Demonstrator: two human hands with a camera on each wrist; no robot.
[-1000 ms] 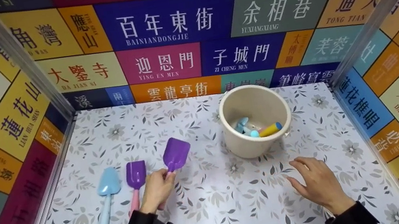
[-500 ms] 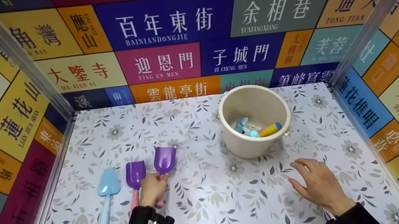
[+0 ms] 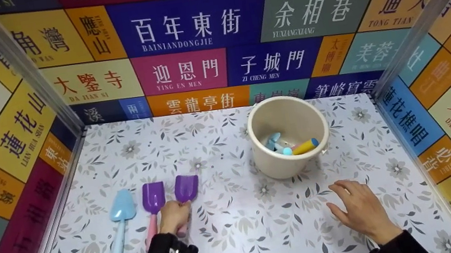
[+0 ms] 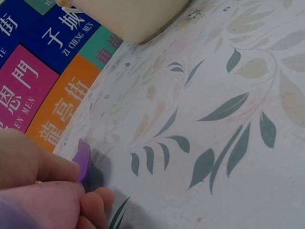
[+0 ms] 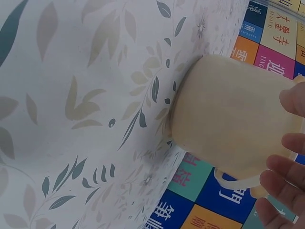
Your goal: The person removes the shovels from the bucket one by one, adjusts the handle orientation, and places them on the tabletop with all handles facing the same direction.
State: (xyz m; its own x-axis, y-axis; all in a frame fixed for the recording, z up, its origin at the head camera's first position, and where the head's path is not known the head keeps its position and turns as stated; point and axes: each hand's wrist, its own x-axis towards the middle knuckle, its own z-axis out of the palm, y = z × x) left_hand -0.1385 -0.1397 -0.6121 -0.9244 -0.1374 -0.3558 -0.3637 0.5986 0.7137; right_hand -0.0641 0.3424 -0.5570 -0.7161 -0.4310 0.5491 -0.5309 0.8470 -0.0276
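My left hand [image 3: 174,216] grips the pink handle of a toy shovel [image 3: 186,187] with a purple blade, low over the table. Only a sliver of the purple blade [image 4: 83,160] shows past the fingers in the left wrist view. Just left of it lies a second purple shovel [image 3: 154,197] with a pink handle, partly behind the hand. Farther left is a light blue trowel [image 3: 122,206], blade pointing away. My right hand [image 3: 360,209] is by the table's right side, fingers loosely spread, holding nothing. In the right wrist view its fingertips [image 5: 281,191] overlap the bucket.
A cream bucket [image 3: 265,163] stands upright at the back right of the flower-patterned table [image 3: 243,241]. Inside it lie several toys, among them a yellow stick with a blue end [image 3: 305,146] and light blue pieces. Sign-printed walls [image 3: 191,23] enclose the back and both sides.
My left hand has brought the purple shovel left and toward me, beside the other purple one, its blade turning to point straight away. The right hand has barely moved.
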